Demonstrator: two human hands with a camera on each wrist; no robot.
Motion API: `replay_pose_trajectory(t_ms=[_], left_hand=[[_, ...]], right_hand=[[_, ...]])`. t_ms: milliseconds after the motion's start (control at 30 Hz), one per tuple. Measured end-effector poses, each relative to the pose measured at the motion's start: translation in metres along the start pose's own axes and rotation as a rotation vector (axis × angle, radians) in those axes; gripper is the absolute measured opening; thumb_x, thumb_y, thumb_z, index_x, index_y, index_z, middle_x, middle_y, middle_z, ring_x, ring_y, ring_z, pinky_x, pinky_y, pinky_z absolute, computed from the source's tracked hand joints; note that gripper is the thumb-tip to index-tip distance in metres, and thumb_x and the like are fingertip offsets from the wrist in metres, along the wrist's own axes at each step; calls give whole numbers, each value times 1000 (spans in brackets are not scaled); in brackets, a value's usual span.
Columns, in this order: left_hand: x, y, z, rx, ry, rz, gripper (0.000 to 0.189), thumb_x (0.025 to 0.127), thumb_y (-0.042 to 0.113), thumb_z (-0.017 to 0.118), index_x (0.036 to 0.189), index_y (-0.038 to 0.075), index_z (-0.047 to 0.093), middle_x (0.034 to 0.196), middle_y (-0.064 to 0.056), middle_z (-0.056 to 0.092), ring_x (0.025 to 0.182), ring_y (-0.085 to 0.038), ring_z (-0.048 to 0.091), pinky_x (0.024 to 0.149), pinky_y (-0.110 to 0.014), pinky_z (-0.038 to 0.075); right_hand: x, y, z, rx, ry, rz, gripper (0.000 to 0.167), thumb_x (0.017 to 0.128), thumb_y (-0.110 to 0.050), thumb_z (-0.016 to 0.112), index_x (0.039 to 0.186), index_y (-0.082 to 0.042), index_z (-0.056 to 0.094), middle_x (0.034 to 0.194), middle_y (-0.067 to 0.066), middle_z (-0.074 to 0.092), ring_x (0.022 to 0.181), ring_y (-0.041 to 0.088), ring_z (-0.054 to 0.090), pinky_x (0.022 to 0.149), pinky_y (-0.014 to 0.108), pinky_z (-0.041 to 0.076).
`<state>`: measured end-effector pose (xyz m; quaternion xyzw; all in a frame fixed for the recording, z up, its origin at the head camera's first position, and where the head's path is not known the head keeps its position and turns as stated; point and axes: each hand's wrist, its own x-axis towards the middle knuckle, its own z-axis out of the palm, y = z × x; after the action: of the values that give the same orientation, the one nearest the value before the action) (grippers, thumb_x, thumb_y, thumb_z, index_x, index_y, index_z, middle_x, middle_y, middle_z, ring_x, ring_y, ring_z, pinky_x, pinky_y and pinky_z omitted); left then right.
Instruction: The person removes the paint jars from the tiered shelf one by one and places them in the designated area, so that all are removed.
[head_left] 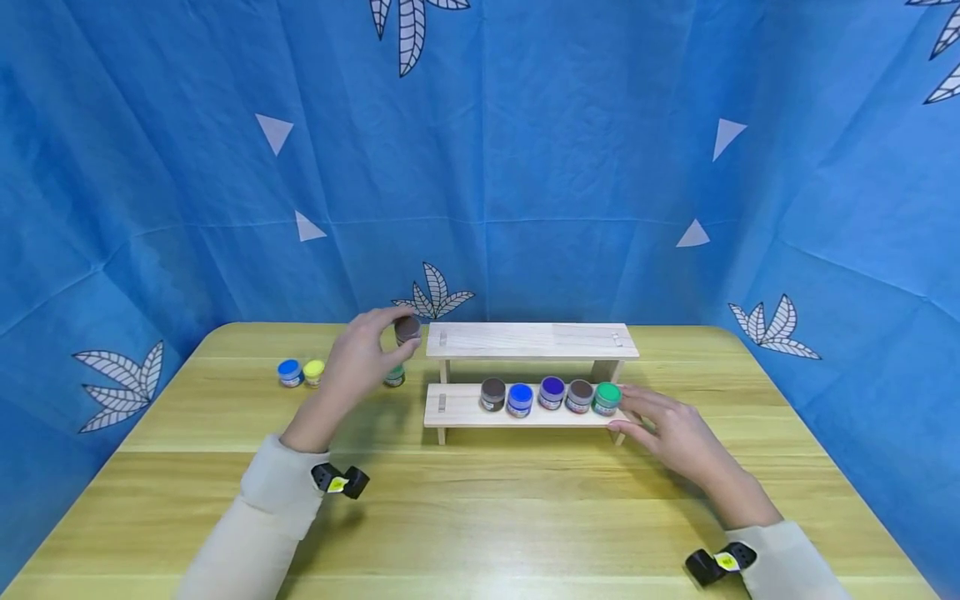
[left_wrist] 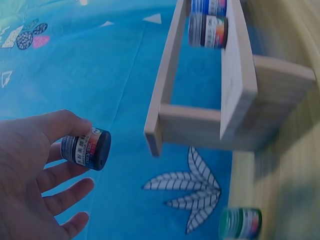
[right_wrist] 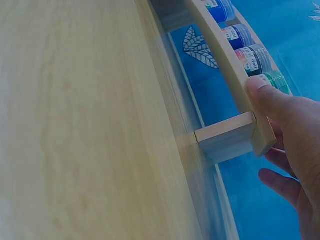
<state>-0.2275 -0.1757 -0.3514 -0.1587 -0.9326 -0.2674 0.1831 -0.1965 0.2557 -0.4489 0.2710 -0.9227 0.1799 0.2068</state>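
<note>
My left hand (head_left: 358, 354) pinches a small paint jar with a dark lid (left_wrist: 92, 148) between thumb and fingers, raised left of the wooden rack's upper shelf (head_left: 525, 340). Below that hand, a green paint jar (left_wrist: 240, 223) stands on the table, partly hidden in the head view. My right hand (head_left: 675, 429) grips the right end of the rack's lower shelf (head_left: 457, 407), its thumb at the front edge and the other fingers behind. Beside its fingertips sits a green-lidded jar (head_left: 607, 398), in a row with brown (head_left: 580, 396), purple (head_left: 551, 392), blue (head_left: 520, 400) and dark-lidded (head_left: 492, 394) jars.
A blue-lidded jar (head_left: 290, 372) and a yellow-lidded jar (head_left: 313, 372) stand side by side at the table's left. The wooden table (head_left: 480, 508) reaches back to a blue cloth (head_left: 555, 167) with leaf prints, which also hangs along both sides.
</note>
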Motion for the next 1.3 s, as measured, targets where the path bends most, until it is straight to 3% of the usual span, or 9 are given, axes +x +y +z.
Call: replay_pose_trajectory(t_ms=[367,500,833,1167,1300], left_hand=[[-19,-33,-16,-13,-12,-135,48,91,25,71,131,4,57,125,-17,61,115,-38,56,94,-55,46],[-27,-47,-21,-6,4,-135,40,91,24,71,125,5,61,119,-16,64,111,-36,57,89,-55,47],[-43,-81,-29,16,65,-129,39,90,19,73,124,2,63,118,-19,63,113,-39,56,91,-58,45],[-50,-109,-46,28,42,-228,47,94,29,68,129,0,59,127,-26,56,120,-45,49,93,-62,41],[-53,-119,-51,33,43,-239,48,95,29,66,131,-2,57,127,-26,56,120,-45,49,93,-63,40]], right_hand=[[-2,1,1,6,25,-19,40,82,-32,79,114,-9,73,122,12,67,110,35,63,88,54,52],[-2,1,2,10,23,-20,40,82,-32,79,115,-10,73,123,10,67,110,35,63,88,54,51],[-4,2,3,10,21,-15,41,82,-32,79,116,-10,72,122,12,66,109,35,64,87,54,52],[-3,1,1,9,21,-17,40,83,-31,78,116,-9,72,123,12,66,109,36,64,87,54,52],[-1,0,0,6,17,-15,41,83,-32,78,115,-7,72,122,14,66,108,37,64,87,55,52]])
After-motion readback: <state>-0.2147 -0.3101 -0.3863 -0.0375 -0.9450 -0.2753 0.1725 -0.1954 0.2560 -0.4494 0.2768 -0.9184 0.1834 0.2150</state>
